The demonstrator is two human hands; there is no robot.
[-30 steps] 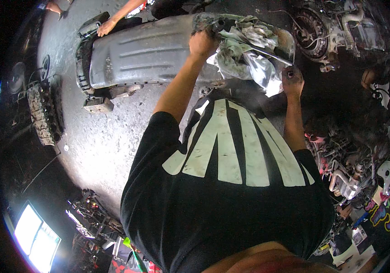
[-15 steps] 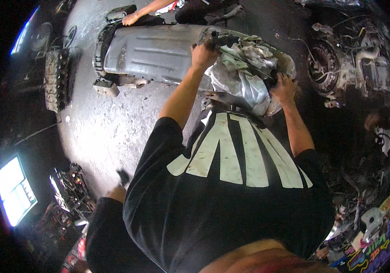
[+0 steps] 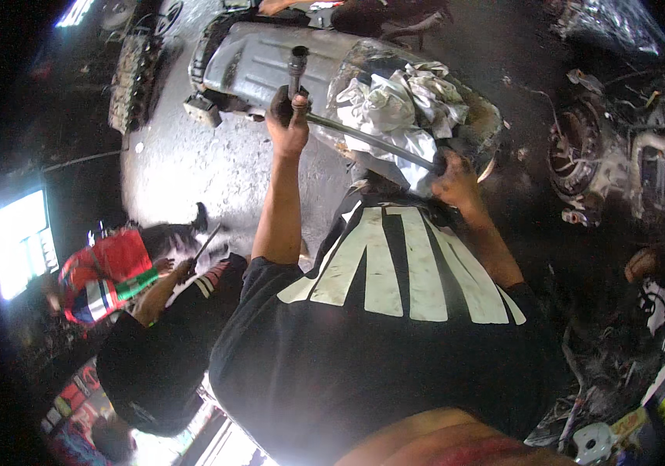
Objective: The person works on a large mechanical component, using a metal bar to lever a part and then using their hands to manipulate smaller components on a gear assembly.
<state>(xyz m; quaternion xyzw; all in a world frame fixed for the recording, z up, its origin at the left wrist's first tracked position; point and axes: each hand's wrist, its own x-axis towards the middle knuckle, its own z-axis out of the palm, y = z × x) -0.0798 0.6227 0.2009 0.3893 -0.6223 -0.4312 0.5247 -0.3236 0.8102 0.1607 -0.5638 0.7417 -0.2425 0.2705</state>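
Note:
My left hand (image 3: 288, 124) is closed round the left end of a long metal bar (image 3: 363, 141), where a dark upright socket-like fitting (image 3: 297, 68) rises toward the top of the view. My right hand (image 3: 453, 177) is closed on the bar's right end. The bar lies crosswise above crumpled whitish rags (image 3: 402, 99), which cover much of the right part of a long grey ribbed metal panel (image 3: 251, 58). The panel's worn, dirty right edge (image 3: 481, 124) shows beside the rags. My palms and some fingertips are hidden behind the bar and fitting.
A co-worker's arm (image 3: 282, 6) is at the top. At lower left a person in dark clothing (image 3: 146, 373) holds a thin tool (image 3: 206, 250), near someone in red (image 3: 107, 264). An engine part (image 3: 126, 81) stands left, wheel machinery (image 3: 581, 155) right, a bright window (image 3: 20, 241) far left.
The bar and fitting have risen off the rags, my left hand moving left and down, my right hand left and down in the view. The people at lower left have come into view.

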